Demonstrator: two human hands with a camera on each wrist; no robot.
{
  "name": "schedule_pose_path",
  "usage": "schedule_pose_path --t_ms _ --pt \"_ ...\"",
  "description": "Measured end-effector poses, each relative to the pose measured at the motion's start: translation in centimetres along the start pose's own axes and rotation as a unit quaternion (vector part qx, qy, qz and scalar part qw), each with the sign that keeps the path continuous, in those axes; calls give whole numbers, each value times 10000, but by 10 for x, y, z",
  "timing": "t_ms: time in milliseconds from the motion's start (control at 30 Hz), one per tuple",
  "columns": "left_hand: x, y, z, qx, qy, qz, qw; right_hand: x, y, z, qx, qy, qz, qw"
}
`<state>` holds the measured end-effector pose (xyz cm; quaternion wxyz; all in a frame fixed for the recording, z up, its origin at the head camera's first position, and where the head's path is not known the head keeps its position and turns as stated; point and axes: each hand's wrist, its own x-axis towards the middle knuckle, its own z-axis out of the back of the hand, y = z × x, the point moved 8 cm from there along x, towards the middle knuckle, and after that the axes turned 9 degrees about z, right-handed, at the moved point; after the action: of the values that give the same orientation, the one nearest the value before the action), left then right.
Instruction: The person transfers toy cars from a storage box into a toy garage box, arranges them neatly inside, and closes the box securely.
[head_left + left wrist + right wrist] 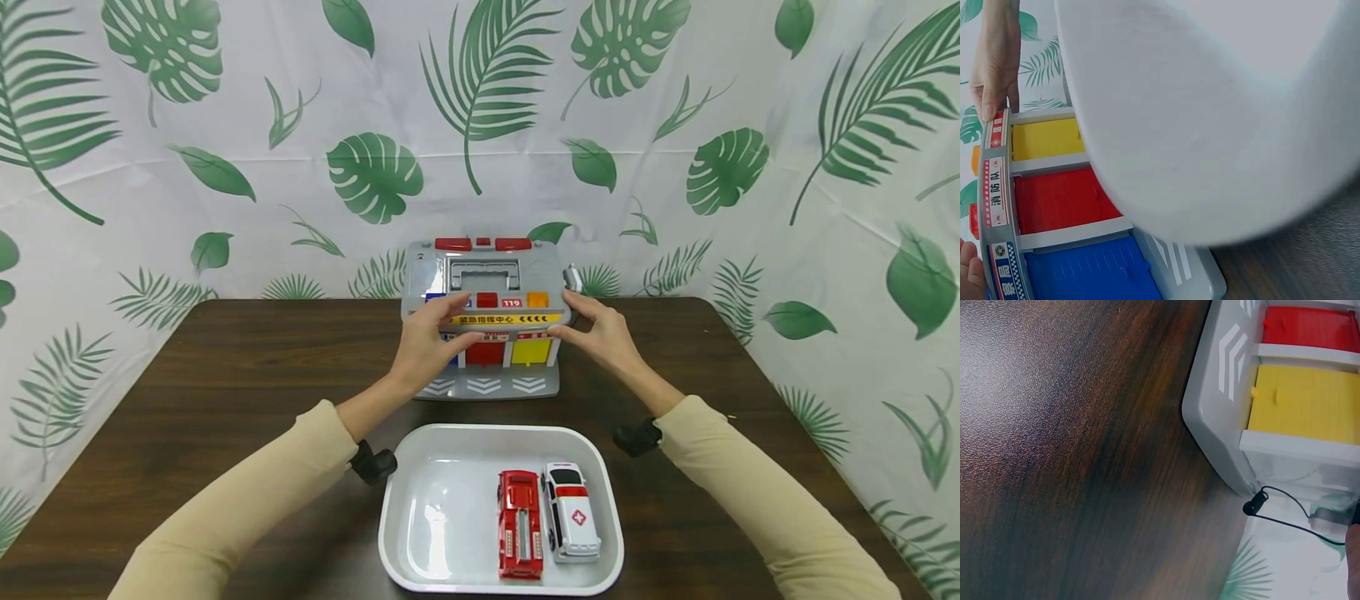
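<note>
A grey toy emergency station (pixel 495 385) stands on the table, with blue, red and yellow garage doors under a yellow-striped roof front. My left hand (pixel 422 346) grips the roof's front edge on the left, thumb below and fingers above. At the right end of that edge, my right hand (pixel 607 333) pinches the corner. The left wrist view shows the red door (pixel 1063 199) and blue door (pixel 1091 272) down. The yellow door (pixel 1307 403) is also down. Behind the right hand, a black coiled cord (pixel 1255 505) hangs at the station's side.
A white tray (pixel 420 575) sits in front of the station, between my forearms. In its right half lie a red toy fire truck (pixel 519 525) and a white toy ambulance (pixel 573 512). A leaf-print cloth (pixel 285 192) hangs behind the dark wooden table (pixel 262 375).
</note>
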<state>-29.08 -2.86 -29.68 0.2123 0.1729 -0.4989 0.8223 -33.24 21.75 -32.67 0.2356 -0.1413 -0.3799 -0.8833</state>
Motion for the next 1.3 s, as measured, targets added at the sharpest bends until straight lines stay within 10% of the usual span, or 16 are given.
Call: schedule_pose_path --t_ms 1300 --pt "10 -1 -24 1792 574 312 9816 -3 -1 1 152 15 25 9999"
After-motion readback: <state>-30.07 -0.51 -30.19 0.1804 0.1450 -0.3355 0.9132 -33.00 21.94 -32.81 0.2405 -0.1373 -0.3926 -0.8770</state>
